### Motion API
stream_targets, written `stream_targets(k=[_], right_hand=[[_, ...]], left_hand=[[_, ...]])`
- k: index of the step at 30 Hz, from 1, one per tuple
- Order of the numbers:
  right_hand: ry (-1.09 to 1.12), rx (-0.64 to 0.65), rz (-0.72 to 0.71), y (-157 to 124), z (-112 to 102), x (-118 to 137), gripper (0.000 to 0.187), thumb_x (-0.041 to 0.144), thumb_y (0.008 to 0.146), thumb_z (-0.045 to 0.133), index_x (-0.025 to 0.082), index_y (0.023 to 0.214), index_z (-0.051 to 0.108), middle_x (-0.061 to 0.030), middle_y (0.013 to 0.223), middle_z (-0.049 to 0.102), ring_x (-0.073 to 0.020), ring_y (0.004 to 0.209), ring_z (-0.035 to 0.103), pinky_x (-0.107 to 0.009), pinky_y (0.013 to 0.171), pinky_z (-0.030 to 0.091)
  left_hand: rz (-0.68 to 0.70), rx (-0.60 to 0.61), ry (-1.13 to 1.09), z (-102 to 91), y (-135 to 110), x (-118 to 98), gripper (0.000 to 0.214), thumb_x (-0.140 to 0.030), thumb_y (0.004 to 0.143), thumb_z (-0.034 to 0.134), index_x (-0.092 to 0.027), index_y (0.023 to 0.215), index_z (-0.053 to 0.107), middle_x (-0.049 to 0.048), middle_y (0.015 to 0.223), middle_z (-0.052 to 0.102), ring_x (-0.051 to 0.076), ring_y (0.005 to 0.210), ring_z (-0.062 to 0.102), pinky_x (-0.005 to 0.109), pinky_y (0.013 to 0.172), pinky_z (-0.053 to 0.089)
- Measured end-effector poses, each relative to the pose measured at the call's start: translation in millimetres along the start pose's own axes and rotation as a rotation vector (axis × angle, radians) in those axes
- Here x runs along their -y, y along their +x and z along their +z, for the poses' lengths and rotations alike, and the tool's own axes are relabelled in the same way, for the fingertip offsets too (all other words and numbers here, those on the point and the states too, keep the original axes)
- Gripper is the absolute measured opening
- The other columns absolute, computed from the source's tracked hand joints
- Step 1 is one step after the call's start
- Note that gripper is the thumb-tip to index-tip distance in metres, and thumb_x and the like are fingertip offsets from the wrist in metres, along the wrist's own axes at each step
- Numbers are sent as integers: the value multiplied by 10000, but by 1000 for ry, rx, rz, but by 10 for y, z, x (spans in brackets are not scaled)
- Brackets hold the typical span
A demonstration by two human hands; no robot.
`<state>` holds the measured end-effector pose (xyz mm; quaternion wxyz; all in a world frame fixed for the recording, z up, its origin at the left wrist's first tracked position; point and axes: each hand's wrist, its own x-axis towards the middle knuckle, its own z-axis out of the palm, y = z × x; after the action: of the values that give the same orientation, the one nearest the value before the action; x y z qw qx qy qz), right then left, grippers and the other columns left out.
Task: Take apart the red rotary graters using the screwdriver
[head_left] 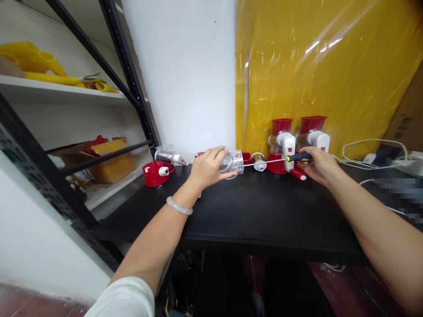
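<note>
The left hand [208,168], fingers half open and thumb beneath, grasps a clear cylinder [237,161] over the table [264,202]'s far side. The right hand [320,166] curls tightly round a screwdriver [300,156] (black-and-yellow handle); its shaft points left, the tip seemingly meeting the cylinder.

Your left hand [210,167] hides part of the clear plastic cylindrical housing [237,162]. You cannot tell whether the tip of the black-and-yellow-handled metal screwdriver [291,158] enters it; your right hand [317,165] covers part of the handle. The right edge cuts off your right arm [373,220] and the brown cardboard box [410,103], whose lettering [403,127] is blurred.
</note>
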<state>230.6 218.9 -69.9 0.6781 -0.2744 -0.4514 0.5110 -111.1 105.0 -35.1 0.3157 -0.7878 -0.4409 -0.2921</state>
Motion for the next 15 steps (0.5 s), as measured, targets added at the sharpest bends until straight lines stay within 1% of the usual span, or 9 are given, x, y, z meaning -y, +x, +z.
stream_targets(k=[3,6,11,15], right_hand=[[59,-35,-12,13,23,14,135,87,714,601,156,601,622,-32,655,525,-108,601,468,-192,419,383],[114,-45,-16,17,37,27,130,59,680,584,146,588,613,-21,624,506,-105,590,457,-188,422,394],[158,-45,-25,-16,76,53,112,53,657,581,141,591,603,-9,632,498,-102,595,457,-187,435,413],[196,-49,-47,5,47,70,102,46,643,575,142,608,576,3,643,494,-92,605,465,-174,458,429]], left_hand=[[60,-96,33,38,-5,5,661,-606,802,615,-138,1262,529,160,1290,598,283,1166,576,410,960,485],[108,-168,71,67,-10,9,654,-599,794,631,-133,1243,540,163,1253,620,277,1124,601,398,916,512],[140,-225,108,79,-11,1,650,-598,795,630,-132,1239,541,161,1237,628,272,1105,611,388,883,527],[141,-232,101,86,-13,-2,653,-594,789,640,-135,1244,539,162,1239,626,276,1109,607,397,892,522]])
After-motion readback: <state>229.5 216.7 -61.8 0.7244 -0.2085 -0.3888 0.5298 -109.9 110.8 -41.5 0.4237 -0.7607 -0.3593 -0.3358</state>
